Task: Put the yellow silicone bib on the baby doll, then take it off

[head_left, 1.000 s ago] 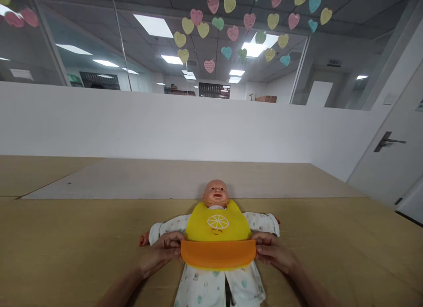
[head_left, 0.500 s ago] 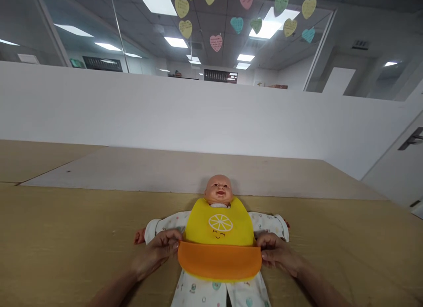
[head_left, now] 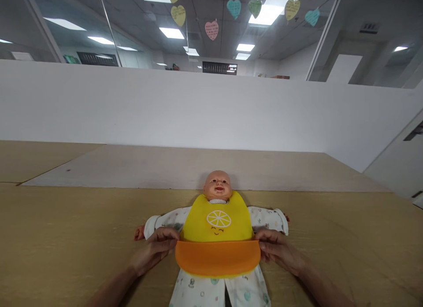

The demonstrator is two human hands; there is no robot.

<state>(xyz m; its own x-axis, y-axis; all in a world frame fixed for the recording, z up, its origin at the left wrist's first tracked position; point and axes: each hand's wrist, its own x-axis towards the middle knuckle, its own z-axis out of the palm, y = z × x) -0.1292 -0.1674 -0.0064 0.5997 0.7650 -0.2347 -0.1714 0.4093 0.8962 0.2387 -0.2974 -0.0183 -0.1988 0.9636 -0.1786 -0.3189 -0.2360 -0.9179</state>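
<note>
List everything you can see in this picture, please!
doll: one, peach, lying on its back on the table
bib: one, yellow with an orange pocket, on the doll's chest
sleepsuit: one, white with small coloured prints, on the doll
table: one, light wood, under the doll
wall: one, white, past the table
door: one, white, at the right
paper hearts: several, pink, yellow, green and blue, hanging high up behind the glass
ceiling lights: several, white, overhead
left hand: one, holding the bib's left edge
right hand: one, holding the bib's right edge
</note>
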